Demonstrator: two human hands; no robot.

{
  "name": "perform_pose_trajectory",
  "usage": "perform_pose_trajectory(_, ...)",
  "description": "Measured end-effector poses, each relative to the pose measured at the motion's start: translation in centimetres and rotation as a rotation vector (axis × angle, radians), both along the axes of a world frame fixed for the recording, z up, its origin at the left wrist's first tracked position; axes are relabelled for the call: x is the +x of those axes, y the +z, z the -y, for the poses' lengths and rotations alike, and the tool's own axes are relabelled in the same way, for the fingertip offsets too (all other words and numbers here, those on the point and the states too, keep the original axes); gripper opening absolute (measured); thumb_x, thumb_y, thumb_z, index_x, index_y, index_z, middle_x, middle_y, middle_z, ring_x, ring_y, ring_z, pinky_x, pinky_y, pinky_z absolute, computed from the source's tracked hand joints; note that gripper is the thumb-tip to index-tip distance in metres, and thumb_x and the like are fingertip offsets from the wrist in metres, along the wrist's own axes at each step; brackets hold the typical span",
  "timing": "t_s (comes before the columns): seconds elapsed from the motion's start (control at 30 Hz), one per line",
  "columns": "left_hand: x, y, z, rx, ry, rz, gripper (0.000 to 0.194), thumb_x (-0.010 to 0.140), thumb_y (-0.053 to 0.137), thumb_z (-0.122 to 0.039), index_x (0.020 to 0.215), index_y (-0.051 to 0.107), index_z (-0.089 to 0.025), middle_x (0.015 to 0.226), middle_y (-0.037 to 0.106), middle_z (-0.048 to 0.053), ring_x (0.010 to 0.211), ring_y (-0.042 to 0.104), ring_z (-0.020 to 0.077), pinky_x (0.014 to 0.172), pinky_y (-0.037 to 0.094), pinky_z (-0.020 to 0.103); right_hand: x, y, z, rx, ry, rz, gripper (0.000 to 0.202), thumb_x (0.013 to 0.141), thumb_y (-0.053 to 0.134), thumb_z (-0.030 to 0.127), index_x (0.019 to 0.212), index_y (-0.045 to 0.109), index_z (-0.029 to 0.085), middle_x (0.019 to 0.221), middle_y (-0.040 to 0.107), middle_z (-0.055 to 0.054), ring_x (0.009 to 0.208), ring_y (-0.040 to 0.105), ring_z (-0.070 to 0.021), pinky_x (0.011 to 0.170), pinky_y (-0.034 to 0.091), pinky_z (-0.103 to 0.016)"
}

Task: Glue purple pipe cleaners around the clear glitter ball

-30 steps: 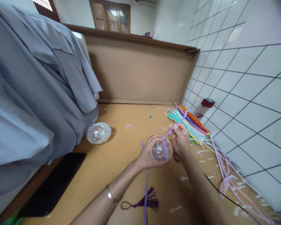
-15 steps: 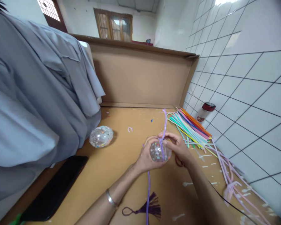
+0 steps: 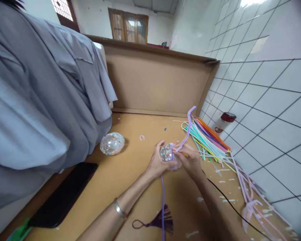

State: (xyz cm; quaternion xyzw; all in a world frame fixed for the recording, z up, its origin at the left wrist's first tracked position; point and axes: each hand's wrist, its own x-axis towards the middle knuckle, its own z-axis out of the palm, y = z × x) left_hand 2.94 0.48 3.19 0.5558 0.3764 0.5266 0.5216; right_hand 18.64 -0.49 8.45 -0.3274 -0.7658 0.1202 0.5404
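Observation:
My left hand (image 3: 157, 160) is closed round a clear ball (image 3: 166, 153) speckled with coloured bits. A light purple pipe cleaner (image 3: 189, 129) crosses the ball, and its loose end sticks up to the right. My right hand (image 3: 190, 160) pinches this pipe cleaner at the ball's right side. A small yellowish thing (image 3: 185, 155) shows by the right fingers; its kind is unclear. Below the hands, another purple strand (image 3: 163, 201) runs down over a dark purple tassel (image 3: 162, 219). A second clear speckled piece (image 3: 112, 143), rounded like the ball, lies to the left.
Coloured pipe cleaners (image 3: 210, 135) are bundled at the right, with pale purple ones (image 3: 249, 201) nearer me. A red-lidded jar (image 3: 224, 122) stands by the tiled wall. A black phone-like slab (image 3: 64, 194) and grey cloth (image 3: 52, 100) are left. A cardboard wall (image 3: 158, 80) closes the back.
The ball has turned in my left hand. My right hand has moved slightly right, and the pipe cleaner's free end now leans further right. The view has shifted a little.

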Motion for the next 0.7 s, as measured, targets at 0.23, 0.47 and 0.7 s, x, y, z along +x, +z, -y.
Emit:
perform_pose_trajectory(0.23, -0.3, 1.1, -0.1, -0.034, 0.07, -0.026, 0.096, 0.045, 0.093, -0.034, 0.128, 0.047, -0.02, 0.122, 0.062, 0.011, 0.117, 0.059, 0.0301, 0.103, 0.046, 0.045, -0.3, -0.1, 0.0, 0.094, 0.025, 0.125, 0.017, 0.091, 0.056, 0.015, 0.089, 0.069, 0.025, 0.082, 0.07, -0.004, 0.085, 0.067, -0.0202, 0.076, 0.054, -0.035)
perform_pose_trajectory(0.47, 0.4, 1.4, 0.1, 0.069, 0.155, -0.096, 0.077, 0.047, 0.088, -0.019, 0.116, 0.054, -0.022, 0.114, 0.066, 0.006, 0.108, 0.064, 0.0249, 0.098, 0.051, 0.041, -1.4, -1.0, 0.7, 0.098, -0.081, 0.057, 0.018, 0.089, 0.05, 0.01, 0.086, 0.063, 0.023, 0.081, 0.066, -0.004, 0.078, 0.062, -0.018, 0.072, 0.05, -0.032)
perform_pose_trajectory(0.7, 0.5, 2.1, 0.8, 0.182, 0.153, -0.22, 0.075, 0.047, 0.085, -0.017, 0.116, 0.054, -0.021, 0.117, 0.063, 0.008, 0.112, 0.061, 0.027, 0.1, 0.048, 0.043, -1.9, -0.3, 1.1, -0.063, -0.199, -0.142, 0.015, 0.087, 0.056, 0.02, 0.074, 0.062, 0.023, 0.07, 0.065, 0.0, 0.066, 0.061, -0.0155, 0.063, 0.047, -0.028)
